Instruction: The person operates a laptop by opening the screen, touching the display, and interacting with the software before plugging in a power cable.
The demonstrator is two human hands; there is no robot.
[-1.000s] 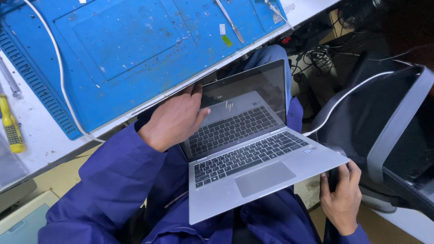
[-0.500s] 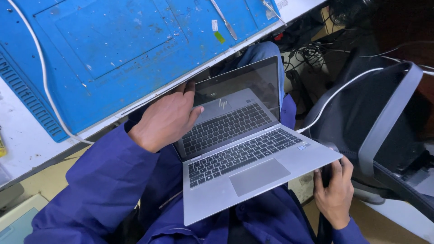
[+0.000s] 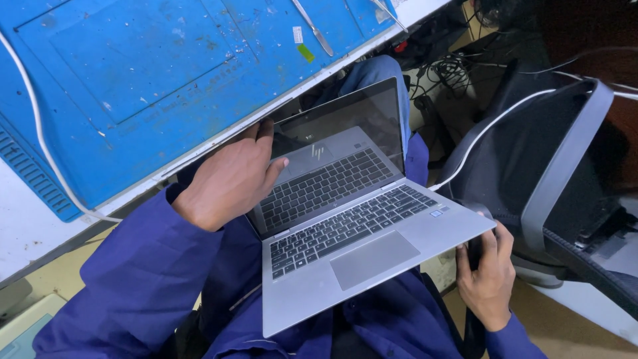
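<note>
Silver laptop [image 3: 359, 233]: open, resting across the lap at frame centre, lid raised partway, dark screen mirroring the keyboard; grey touchpad toward 6 o'clock of the keys. Left hand [image 3: 229, 179]: at 9 o'clock of the screen, fingers curled over the lid's left edge, thumb lying against the glass, gripping the lid. Right hand [image 3: 488, 276]: at 4 o'clock of the laptop, fingers wrapped up around the base's front right corner, holding it from beneath; a small dark object sits between the fingers, kind not discernible. Blue sleeves [image 3: 139, 279]: work garment covering both arms and the lap under the machine. Blue work mat [image 3: 153, 73]: at 11 o'clock, scuffed and speckled, ribbed strip along its left side, lying on a white bench [image 3: 26, 226]. Metal tweezers [image 3: 316, 30]: on the mat at 12 o'clock, just beside a small green-and-white tag [image 3: 302, 43]. White cable [image 3: 36, 126]: curving across the mat's left part toward 9 o'clock. Black office chair [image 3: 565, 153]: at 3 o'clock, grey frame, a second white cable [image 3: 485, 136] draped over its back. Tangle of dark cords [image 3: 452, 66]: on the floor at 1 o'clock.
</note>
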